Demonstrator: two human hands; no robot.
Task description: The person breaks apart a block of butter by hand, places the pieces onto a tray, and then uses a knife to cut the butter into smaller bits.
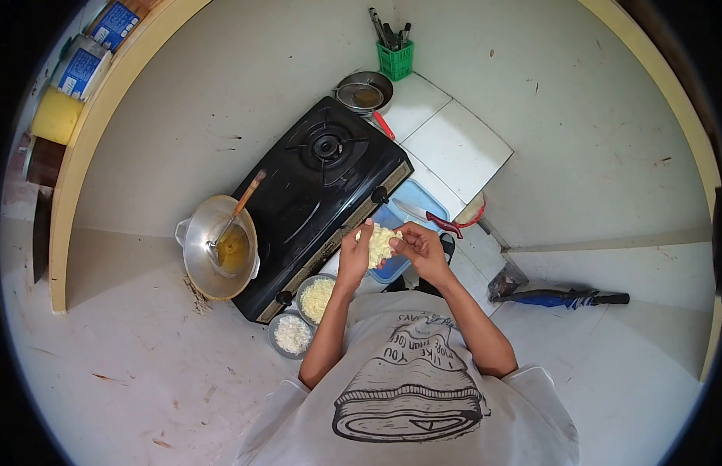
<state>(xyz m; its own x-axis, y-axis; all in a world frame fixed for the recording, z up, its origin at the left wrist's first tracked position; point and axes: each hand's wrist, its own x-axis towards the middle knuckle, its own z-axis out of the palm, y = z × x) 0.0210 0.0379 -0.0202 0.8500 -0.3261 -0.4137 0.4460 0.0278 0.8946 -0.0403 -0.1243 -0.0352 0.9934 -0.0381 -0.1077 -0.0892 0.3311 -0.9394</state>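
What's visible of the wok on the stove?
The wok looks like dull silver metal, round, with two side handles. It sits at the left end of the stove, holding some yellow liquid. A brown-handled utensil rests in it, leaning over the rim. Neither the left hand nor the right hand touches it.

Single head cam, looking forward and steeply down past the shirt (411, 365) (wide fisheye, black corners). Medium-close: left hand (355, 252) and right hand (420, 250) near mid-frame, whole stove (314, 206) beyond, walls (244, 78) wrapping the edges.
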